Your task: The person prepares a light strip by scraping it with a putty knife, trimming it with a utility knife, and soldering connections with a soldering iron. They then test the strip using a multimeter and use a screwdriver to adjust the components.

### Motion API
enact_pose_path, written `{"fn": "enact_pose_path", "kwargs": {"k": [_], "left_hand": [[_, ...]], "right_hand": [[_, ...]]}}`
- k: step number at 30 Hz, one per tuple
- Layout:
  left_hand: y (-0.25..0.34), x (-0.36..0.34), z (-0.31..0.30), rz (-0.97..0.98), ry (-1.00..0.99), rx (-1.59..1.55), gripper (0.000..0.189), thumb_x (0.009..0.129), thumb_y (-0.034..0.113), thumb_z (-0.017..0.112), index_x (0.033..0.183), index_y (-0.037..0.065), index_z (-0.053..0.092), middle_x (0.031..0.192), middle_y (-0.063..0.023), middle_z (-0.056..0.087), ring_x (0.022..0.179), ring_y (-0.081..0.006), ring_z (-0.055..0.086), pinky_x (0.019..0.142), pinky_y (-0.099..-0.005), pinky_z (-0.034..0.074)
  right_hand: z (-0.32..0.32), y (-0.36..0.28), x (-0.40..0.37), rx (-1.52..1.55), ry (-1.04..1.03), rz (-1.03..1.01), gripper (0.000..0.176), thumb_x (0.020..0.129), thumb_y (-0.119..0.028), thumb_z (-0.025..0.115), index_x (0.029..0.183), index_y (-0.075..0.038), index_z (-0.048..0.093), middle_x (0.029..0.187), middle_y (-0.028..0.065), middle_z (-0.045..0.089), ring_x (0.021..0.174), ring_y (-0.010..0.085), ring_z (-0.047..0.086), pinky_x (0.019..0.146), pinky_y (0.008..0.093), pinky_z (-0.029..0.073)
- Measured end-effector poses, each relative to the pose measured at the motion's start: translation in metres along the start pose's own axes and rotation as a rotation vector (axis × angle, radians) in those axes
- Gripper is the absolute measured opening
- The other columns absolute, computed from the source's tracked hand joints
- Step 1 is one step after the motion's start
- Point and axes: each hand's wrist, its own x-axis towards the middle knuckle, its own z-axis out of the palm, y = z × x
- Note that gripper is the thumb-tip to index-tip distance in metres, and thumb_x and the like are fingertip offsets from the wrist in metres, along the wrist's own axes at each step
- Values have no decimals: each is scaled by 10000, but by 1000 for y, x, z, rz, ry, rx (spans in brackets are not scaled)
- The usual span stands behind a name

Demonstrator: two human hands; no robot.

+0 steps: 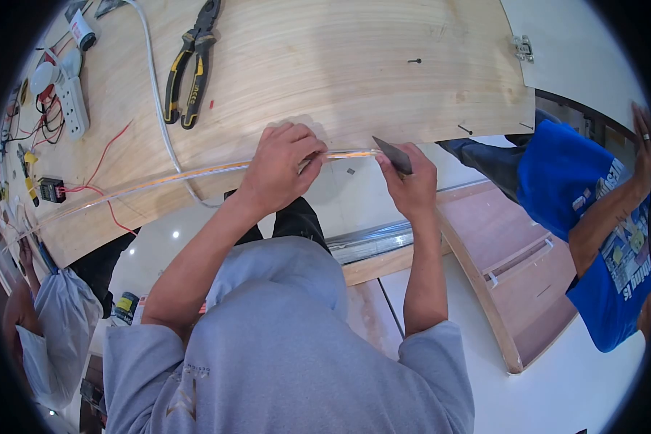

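Note:
A long, clear-sleeved LED strip with a copper-orange core runs from the far left across the wooden board's near edge. My left hand is closed, pinching this strip near its right end. In my right hand is a flat, dark grey blade with a pointed tip, gripped between thumb and fingers. The strip's end meets the blade at my right fingertips; whether those fingers also hold the strip is hidden. Beyond my left hand, combination pliers with black and yellow handles lie on the board.
On the wooden board lie a grey cable, a power strip, a small black box with red wires, and screws. A person in blue is at right; another person is at left. A wooden frame lies below.

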Motion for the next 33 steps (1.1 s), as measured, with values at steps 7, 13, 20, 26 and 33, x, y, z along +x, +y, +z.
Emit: {"fn": "enact_pose_path", "kwargs": {"k": [7,13,20,26,33], "left_hand": [[0,3,-2,-4,-20,3,95,831,94,736,921,73,714,893,-59,649,889,-270,606,808,-392,431],[-6,12,-19,48,-178,-20,97,810,52,691,903,56,718,876,-81,658,868,-303,619,789,-421,474],[-5,32,-31,17,-378,128,85,817,79,639,866,52,703,876,-96,667,880,-321,644,765,-444,526],[5,42,-30,15,-440,226,80,824,124,645,813,48,666,859,-107,670,837,-344,655,756,-461,535],[1,39,-26,41,-431,178,86,855,126,648,836,43,641,868,-125,650,868,-349,646,773,-457,519]], "right_hand": [[-6,-7,7,97,-124,328,250,855,-230,809,882,4,723,696,68,673,601,122,603,568,291,473],[-3,-20,14,60,-89,383,221,850,-226,786,871,-11,736,656,65,675,541,116,598,542,295,474],[1,-19,13,6,-59,345,213,859,-219,770,896,-12,733,694,81,690,636,167,638,626,328,495],[0,-16,13,7,-79,349,207,869,-213,765,916,-15,730,694,81,684,632,168,621,633,328,491],[0,-18,9,95,-51,352,202,894,-193,748,921,4,715,715,96,674,640,175,602,650,324,491]]}}
